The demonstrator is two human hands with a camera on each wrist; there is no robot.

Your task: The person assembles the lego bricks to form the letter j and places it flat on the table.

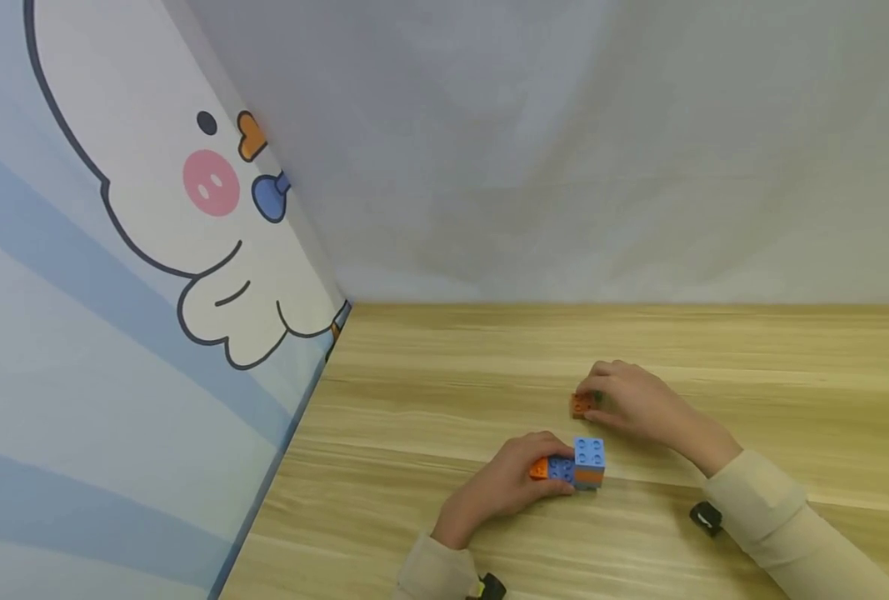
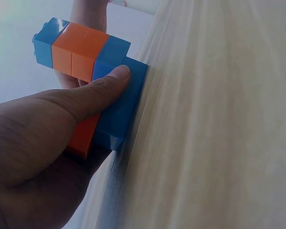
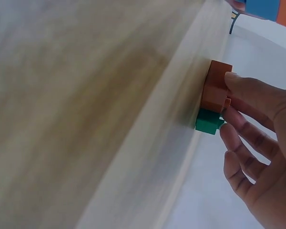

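My left hand (image 1: 498, 482) grips an assembly of blue and orange toy bricks (image 1: 589, 451) on the table. In the left wrist view, its thumb presses a blue brick (image 2: 118, 112) low on the assembly. Two orange bricks (image 2: 77, 51) stand between blue ones in the upright stack, and another orange brick (image 2: 84, 136) sits inside the grip. Farther back and to the right, my right hand (image 1: 641, 406) pinches a reddish-brown brick (image 3: 216, 88) between thumb and fingers. Beside it is a small green brick (image 3: 207, 121), close to the fingertips. Whether those two are joined I cannot tell.
The wood-grain table (image 1: 414, 375) meets a pale grey curtain (image 1: 564, 167) at its back edge. Along its left side stands a panel (image 1: 114, 400) with a cartoon print. Dark wrist devices (image 1: 706, 518) hang by both sleeves.
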